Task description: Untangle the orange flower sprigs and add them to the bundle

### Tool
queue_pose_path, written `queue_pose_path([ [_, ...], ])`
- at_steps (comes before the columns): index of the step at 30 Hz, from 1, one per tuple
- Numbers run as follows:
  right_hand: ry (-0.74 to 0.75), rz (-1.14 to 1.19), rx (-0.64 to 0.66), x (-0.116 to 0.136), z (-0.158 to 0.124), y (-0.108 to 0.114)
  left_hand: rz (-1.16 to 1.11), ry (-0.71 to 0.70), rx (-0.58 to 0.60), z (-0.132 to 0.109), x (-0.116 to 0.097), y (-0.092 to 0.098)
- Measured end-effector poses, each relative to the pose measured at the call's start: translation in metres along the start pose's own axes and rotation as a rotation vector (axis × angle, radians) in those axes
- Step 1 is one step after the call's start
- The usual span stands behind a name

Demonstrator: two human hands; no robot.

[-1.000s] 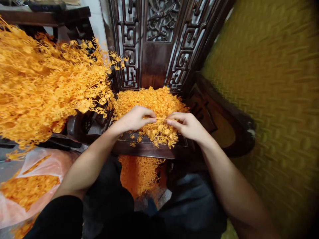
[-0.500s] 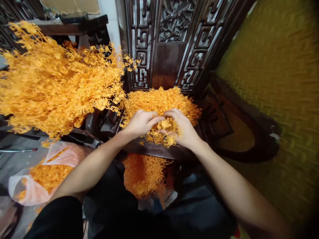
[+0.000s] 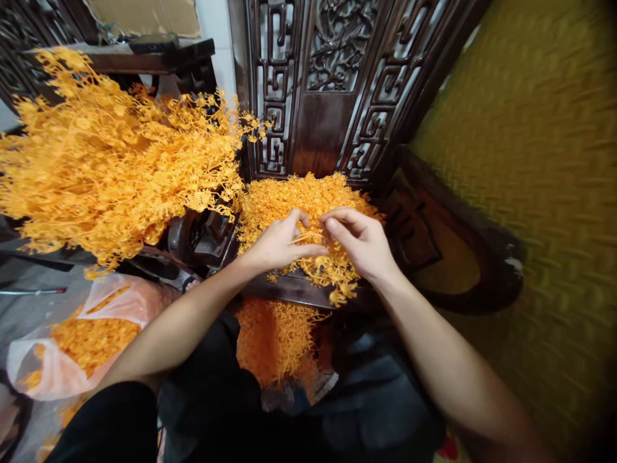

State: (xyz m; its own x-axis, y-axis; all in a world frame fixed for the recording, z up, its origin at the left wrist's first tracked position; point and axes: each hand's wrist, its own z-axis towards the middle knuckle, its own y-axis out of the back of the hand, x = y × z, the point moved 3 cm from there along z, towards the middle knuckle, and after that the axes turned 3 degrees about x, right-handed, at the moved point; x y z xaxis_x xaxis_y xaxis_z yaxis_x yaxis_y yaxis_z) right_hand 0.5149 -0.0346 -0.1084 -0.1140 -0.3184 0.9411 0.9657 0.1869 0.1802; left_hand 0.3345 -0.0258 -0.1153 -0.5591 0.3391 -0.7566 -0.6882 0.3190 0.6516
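Note:
My left hand [image 3: 284, 243] is over the front of a pile of orange plastic flower pieces [image 3: 289, 196] on a dark wooden seat [image 3: 289, 289]. A thin orange stem lies between its thumb and curled fingers. It belongs to an orange artificial flower sprig [image 3: 340, 276] that droops over the seat's front edge below my hands. To the right, my right hand [image 3: 364, 244] has thumb and forefinger pinched together above the sprig. What sits between those fingertips is too small to make out.
A large bunch of orange artificial flower sprigs [image 3: 120, 167] leans at left. Below it on the floor is a plastic bag [image 3: 48, 366] of orange pieces. More orange pieces [image 3: 274, 341] are under the seat. Carved wooden backrest [image 3: 322, 128] rises behind; a woven yellow-brown surface [image 3: 540, 161] lies right.
My hands have moved apart a little, the right one lifting off the sprig's blossoms and turning to a fingertip pinch. The sprig now hangs lower, over the seat's edge.

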Motion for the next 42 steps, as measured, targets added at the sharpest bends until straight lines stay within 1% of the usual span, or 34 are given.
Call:
queue_pose_path([
  [2,-0.002,-0.050,0.156,0.003,-0.001,-0.001,-0.048,-0.020,0.020,0.001,0.000,-0.003],
  [3,0.011,-0.078,0.245,0.003,-0.001,-0.001,-0.077,-0.037,0.050,0.001,0.000,-0.004],
  [5,0.059,-0.127,0.417,0.005,-0.002,-0.003,-0.106,-0.063,0.141,0.002,-0.001,-0.005],
  [6,0.083,-0.145,0.481,0.005,-0.002,-0.003,-0.094,-0.074,0.193,0.003,-0.001,-0.005],
  [7,0.101,-0.159,0.520,0.004,-0.002,-0.003,-0.063,-0.089,0.237,0.004,-0.001,-0.005],
  [9,0.119,-0.192,0.540,0.003,-0.001,-0.001,0.037,-0.146,0.269,0.008,0.001,-0.002],
  [11,0.126,-0.225,0.509,0.002,0.000,0.001,0.152,-0.250,0.247,0.011,0.001,0.001],
  [12,0.118,-0.238,0.482,0.001,0.001,0.002,0.218,-0.313,0.198,0.012,0.001,0.004],
  [14,0.067,-0.257,0.409,-0.003,0.003,0.004,0.364,-0.447,0.045,0.014,-0.003,0.009],
  [16,-0.012,-0.231,0.297,-0.008,0.005,0.009,0.504,-0.565,-0.119,0.014,-0.007,0.015],
  [17,-0.052,-0.187,0.238,-0.010,0.006,0.013,0.555,-0.615,-0.171,0.014,-0.008,0.017],
  [19,-0.110,-0.038,0.141,-0.013,0.008,0.019,0.596,-0.692,-0.214,0.014,-0.009,0.020],
  [21,-0.150,0.121,0.120,-0.014,0.009,0.023,0.574,-0.731,-0.222,0.016,-0.006,0.023],
  [23,-0.193,0.206,0.163,-0.013,0.009,0.024,0.553,-0.733,-0.197,0.018,-0.003,0.022],
  [26,-0.241,0.210,0.226,-0.014,0.009,0.022,0.571,-0.664,-0.125,0.018,0.000,0.016],
  [28,-0.261,0.199,0.219,-0.017,0.010,0.019,0.560,-0.553,-0.094,0.017,-0.003,0.011],
  [30,-0.301,0.187,0.191,-0.021,0.010,0.016,0.504,-0.406,-0.062,0.014,-0.007,0.005],
  [32,-0.333,0.139,0.137,-0.025,0.011,0.013,0.445,-0.270,-0.011,0.011,-0.010,-0.001],
  [34,-0.352,0.093,0.079,-0.026,0.012,0.009,0.432,-0.185,0.033,0.009,-0.010,-0.008],
  [35,-0.355,0.087,0.053,-0.025,0.013,0.007,0.443,-0.169,0.039,0.009,-0.009,-0.011],
  [37,-0.357,0.099,0.037,-0.022,0.014,0.002,0.468,-0.191,0.034,0.011,-0.004,-0.015],
  [40,-0.347,0.123,0.076,-0.012,0.015,-0.005,0.444,-0.308,0.011,0.015,0.008,-0.015],
  [42,-0.366,0.205,0.110,-0.006,0.016,-0.008,0.384,-0.383,-0.010,0.016,0.014,-0.011],
])
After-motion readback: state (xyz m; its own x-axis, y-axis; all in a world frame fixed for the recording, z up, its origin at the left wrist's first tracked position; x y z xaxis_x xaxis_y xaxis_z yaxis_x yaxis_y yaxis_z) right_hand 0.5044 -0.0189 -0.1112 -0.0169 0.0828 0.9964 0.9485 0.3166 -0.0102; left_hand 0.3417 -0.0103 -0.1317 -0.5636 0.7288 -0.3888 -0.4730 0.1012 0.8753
